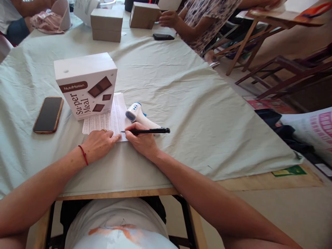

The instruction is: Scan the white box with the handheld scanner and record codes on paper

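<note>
My right hand grips a black pen, its tip over the lower right part of some sheets of paper covered in small writing. Flat on the lower edge of the sheets rests my left hand, fingers stretched towards the pen tip. A white box printed "NutriMotion Su-per Meal" stands upright on the paper and hides part of it. Just beyond my right hand lies a white and blue infrared thermometer, its handle partly behind the hand. To the left of the box is a phone in a brown case.
A pale cloth covers the table. Two cardboard boxes and a dark phone sit at the far end. Two people are seated there, one with a hand near a box. Wooden chairs stand to the right.
</note>
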Demonstrator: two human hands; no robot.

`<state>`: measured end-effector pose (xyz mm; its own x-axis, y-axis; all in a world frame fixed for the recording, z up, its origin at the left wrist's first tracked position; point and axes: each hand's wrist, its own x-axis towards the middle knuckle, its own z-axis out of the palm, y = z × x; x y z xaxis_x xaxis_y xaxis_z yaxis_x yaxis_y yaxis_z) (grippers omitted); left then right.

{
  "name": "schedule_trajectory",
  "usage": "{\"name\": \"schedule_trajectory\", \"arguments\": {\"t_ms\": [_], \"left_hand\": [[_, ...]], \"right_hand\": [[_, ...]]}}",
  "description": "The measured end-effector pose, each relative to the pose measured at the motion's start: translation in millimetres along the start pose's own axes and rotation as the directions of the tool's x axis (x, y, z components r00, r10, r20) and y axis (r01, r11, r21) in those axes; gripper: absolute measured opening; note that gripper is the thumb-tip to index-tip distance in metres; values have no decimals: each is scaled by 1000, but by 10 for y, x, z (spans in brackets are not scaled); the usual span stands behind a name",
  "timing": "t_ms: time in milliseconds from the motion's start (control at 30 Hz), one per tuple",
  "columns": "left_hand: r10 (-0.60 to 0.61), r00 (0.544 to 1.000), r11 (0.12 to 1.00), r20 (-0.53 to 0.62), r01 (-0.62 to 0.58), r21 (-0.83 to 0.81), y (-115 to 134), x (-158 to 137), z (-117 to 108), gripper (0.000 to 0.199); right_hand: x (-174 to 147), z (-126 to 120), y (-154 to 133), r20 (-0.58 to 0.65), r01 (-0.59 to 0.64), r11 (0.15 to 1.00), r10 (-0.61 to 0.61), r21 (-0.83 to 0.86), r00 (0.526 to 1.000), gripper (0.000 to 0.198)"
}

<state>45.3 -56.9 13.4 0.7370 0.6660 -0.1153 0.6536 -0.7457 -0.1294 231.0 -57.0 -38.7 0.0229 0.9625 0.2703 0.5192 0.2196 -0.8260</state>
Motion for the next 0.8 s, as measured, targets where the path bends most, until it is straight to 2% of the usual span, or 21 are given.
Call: {"name": "schedule_trajectory", "arguments": {"t_ms": [167,800], "left_hand": [[-10,998,1000,56,10,4,10,5,-33,25],[-15,999,1000,52,15,11,18,4,-33,25]], "right_hand": [[-2,8,-4,8,1,1000,-1,-16,1000,7],[10,18,42,-25,108,993,-107,48,994,7]]}}
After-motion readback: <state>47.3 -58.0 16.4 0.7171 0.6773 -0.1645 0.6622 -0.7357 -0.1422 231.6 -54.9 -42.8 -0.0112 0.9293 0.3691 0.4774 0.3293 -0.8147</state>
